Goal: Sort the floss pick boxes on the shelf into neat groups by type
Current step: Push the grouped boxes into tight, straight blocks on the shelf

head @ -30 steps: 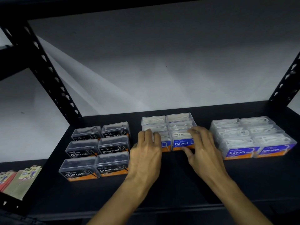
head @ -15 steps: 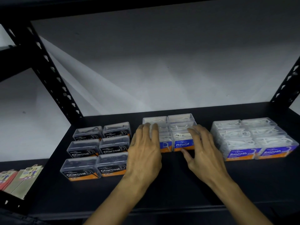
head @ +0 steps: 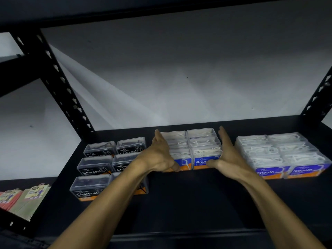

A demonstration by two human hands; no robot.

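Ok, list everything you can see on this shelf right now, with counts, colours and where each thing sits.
Charcoal boxes: six, clear with black labels, left group, partly hidden by the left forearm.
Round boxes: six, clear with blue and orange labels, middle group, two columns.
Smooth boxes: six as far as I can tell, blurred, clear with blue and orange labels, right group.
Shelf: one, black, under all the boxes.
Card packets: several, red and green, lower level at far left.
Left hand: flat against the middle group's left side.
Right hand: flat against its right side.
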